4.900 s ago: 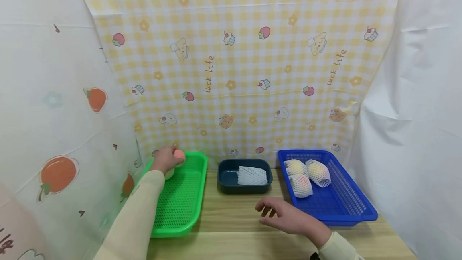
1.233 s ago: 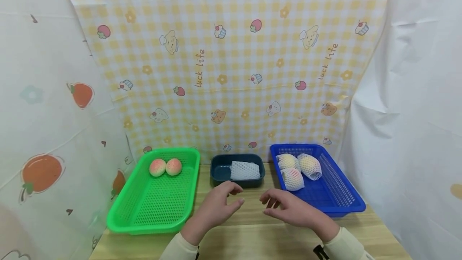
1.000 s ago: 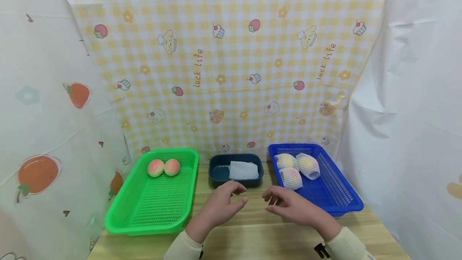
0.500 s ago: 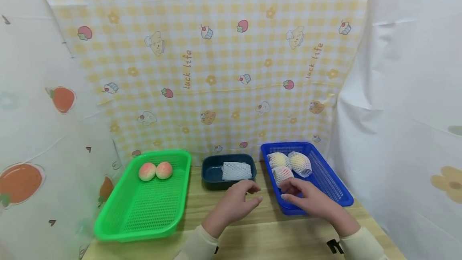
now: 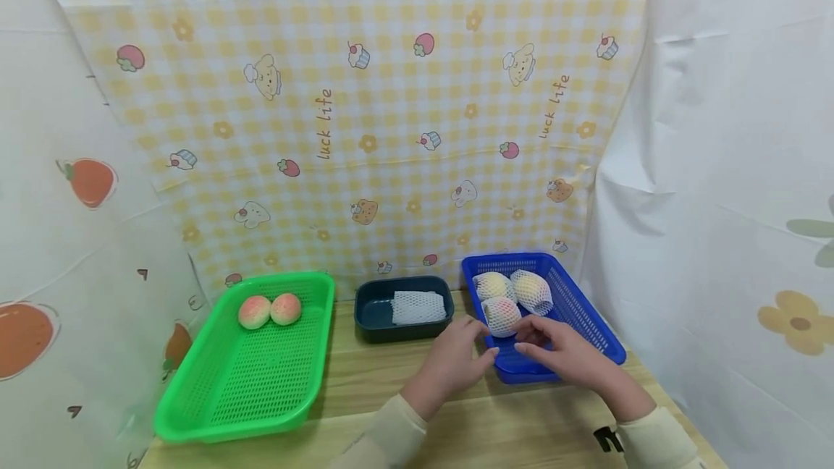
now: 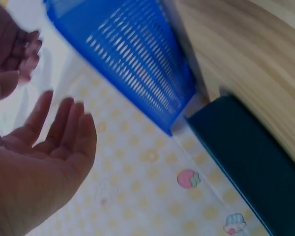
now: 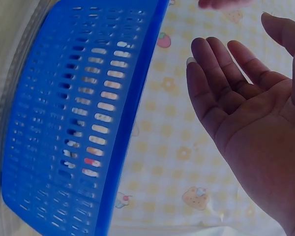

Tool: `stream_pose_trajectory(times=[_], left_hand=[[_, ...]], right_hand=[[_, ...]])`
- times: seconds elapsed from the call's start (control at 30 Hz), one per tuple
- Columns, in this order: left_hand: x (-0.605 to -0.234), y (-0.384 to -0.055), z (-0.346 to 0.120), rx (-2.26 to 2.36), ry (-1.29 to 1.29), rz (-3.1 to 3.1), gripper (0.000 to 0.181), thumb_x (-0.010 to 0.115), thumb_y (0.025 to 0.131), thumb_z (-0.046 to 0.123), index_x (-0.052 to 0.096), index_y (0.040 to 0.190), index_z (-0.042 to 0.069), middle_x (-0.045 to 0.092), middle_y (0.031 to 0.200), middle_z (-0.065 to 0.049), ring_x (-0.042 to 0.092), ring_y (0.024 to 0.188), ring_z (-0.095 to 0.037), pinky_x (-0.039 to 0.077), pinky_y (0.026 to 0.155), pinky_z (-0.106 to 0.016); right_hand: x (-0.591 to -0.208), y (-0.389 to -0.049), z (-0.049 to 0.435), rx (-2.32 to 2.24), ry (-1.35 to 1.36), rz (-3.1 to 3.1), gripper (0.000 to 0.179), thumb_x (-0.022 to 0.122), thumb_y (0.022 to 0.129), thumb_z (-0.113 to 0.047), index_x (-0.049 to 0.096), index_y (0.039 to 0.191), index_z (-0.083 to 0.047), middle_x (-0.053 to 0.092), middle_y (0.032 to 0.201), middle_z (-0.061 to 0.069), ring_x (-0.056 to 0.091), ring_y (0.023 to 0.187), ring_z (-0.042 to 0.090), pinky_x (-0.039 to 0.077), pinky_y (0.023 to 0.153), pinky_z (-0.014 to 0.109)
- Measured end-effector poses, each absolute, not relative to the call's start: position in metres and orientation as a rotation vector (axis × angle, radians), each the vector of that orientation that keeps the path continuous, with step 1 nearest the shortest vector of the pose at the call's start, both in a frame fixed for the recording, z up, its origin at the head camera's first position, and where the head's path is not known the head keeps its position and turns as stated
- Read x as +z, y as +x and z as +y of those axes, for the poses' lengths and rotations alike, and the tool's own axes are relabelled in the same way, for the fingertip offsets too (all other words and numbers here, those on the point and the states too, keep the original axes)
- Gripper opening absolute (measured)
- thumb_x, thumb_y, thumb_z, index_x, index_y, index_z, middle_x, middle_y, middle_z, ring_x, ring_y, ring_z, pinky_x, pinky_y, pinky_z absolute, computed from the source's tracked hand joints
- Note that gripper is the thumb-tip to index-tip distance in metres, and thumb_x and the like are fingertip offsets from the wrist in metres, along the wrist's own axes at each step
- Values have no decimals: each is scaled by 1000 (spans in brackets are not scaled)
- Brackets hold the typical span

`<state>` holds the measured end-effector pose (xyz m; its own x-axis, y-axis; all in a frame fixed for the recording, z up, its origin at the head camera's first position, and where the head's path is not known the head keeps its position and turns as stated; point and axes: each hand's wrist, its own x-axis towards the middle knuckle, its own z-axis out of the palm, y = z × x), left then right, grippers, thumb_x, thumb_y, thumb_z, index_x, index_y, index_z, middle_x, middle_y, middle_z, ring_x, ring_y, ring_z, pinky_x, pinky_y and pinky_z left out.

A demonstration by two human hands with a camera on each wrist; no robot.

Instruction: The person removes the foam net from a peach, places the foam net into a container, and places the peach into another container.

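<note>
Both hands hover at the front of the blue basket [image 5: 586, 318], palms toward each other and fingers loosely bent. My left hand [image 5: 456, 359] is at its near left rim and holds nothing. My right hand [image 5: 565, 355] is over its front part, also holding nothing. The nearest peach [image 5: 500, 315], reddish in a white foam net, lies just beyond the fingertips. Behind it are two yellowish net-wrapped fruits, one left [image 5: 493, 286] and one right [image 5: 531, 291]. In the wrist views the left palm [image 6: 44, 167] and right palm [image 7: 255, 113] show bare.
At left stands a green basket [image 5: 276, 364] with two bare peaches, one paler [image 5: 255, 312] and one pinker [image 5: 286, 309]. Between the baskets a dark teal box [image 5: 374, 313] holds white foam netting [image 5: 418, 307]. A checked cloth [image 5: 365, 114] hangs behind the wooden table [image 5: 365, 389].
My left hand has released a peach in the green basket and moved right to the blue basket. My right hand has moved over the blue basket's front. The head view has turned right.
</note>
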<state>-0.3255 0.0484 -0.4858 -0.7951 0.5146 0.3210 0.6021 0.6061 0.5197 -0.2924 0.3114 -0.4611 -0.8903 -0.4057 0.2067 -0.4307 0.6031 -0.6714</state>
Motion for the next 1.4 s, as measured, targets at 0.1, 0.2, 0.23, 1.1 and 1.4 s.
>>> stream_pose_trajectory(times=[0.1, 0.2, 0.23, 1.1, 1.4], left_hand=[[-494, -325, 62, -822, -910, -2717, 49, 71, 107, 47, 71, 141, 11, 66, 141, -3, 64, 126, -20, 56, 108, -41], [-504, -326, 72, -704, -886, -2764, 69, 63, 108, 58, 61, 156, 8, 56, 160, -11, 54, 147, -30, 48, 120, -50], [-508, -327, 74, -668, -875, -2784, 75, 61, 108, 62, 57, 159, 7, 52, 165, -13, 50, 152, -32, 45, 122, -52], [-531, -332, 84, -595, -817, -2883, 90, 44, 110, 72, 34, 174, 9, 25, 182, -9, 43, 158, -39, 42, 121, -62], [-529, -332, 84, -615, -788, -2917, 92, 45, 109, 74, 32, 175, 11, 24, 183, -8, 43, 158, -39, 41, 123, -60]], right_hand=[[-463, -293, 314, 1181, 712, -2787, 29, 67, 113, -31, 69, 136, -13, 75, 118, 2, 70, 102, 11, 60, 87, 32], [-462, -294, 315, 1178, 693, -2794, 32, 68, 113, -33, 69, 137, -11, 74, 117, -2, 69, 102, 11, 60, 86, 32], [-462, -295, 316, 1177, 680, -2801, 33, 68, 113, -33, 69, 137, -11, 74, 116, -3, 69, 102, 10, 60, 86, 32], [-465, -433, 309, 264, 648, -3172, 89, 94, 90, -30, 50, 160, 1, 49, 159, 34, 50, 145, 54, 48, 113, 66], [-480, -457, 299, 100, 780, -3240, 83, 100, 84, -26, 57, 152, -6, 59, 141, 28, 63, 129, 46, 56, 105, 60]])
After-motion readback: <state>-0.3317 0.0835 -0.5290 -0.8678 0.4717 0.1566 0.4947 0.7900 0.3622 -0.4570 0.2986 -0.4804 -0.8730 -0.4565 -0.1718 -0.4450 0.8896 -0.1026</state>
